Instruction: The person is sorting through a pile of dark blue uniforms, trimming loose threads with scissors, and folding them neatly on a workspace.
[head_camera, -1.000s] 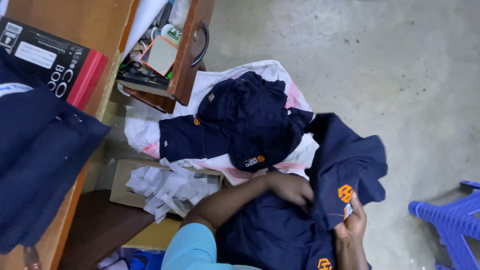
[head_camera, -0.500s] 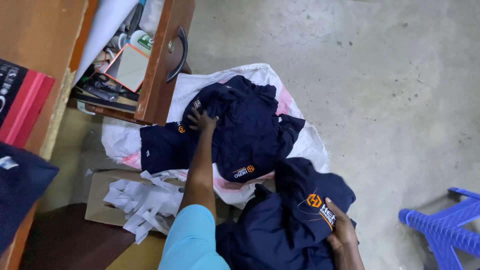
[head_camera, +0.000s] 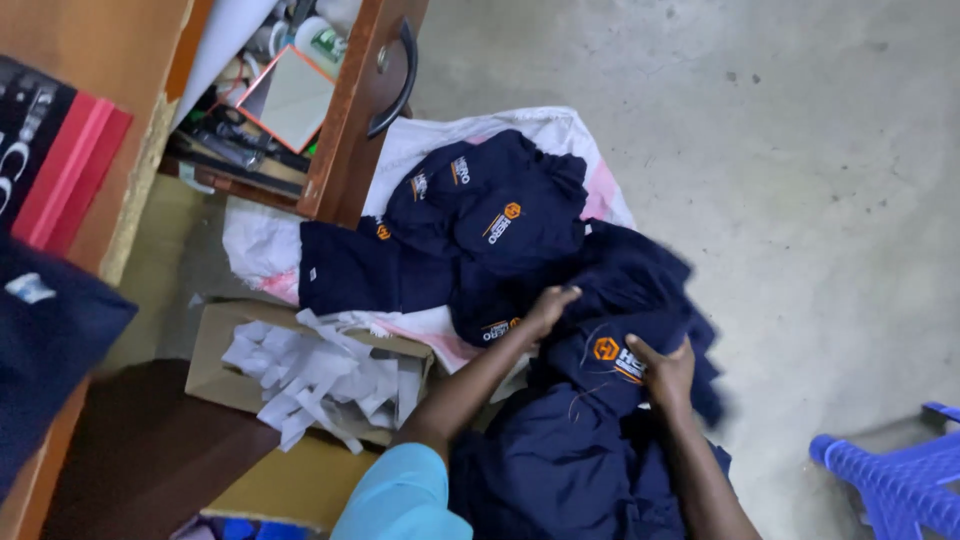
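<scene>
A heap of navy blue garments (head_camera: 500, 225) with small orange and white emblems lies on a white and pink sack (head_camera: 440, 150) on the floor. My left hand (head_camera: 548, 310) grips the edge of a navy garment (head_camera: 620, 320) at the near side of the heap. On the same garment, my right hand (head_camera: 665, 370) presses down beside its orange emblem. More navy cloth (head_camera: 560, 470) is bunched on my lap below both hands.
An open wooden drawer (head_camera: 350, 110) full of small items juts out at the upper left. A cardboard box of white paper strips (head_camera: 310, 370) sits left of my arm. A blue plastic stool (head_camera: 890, 480) stands at the lower right. Bare concrete floor (head_camera: 780, 150) lies beyond.
My left hand has pulled back from the far side of the heap to the near garment. The right hand has risen with the emblem garment toward the heap.
</scene>
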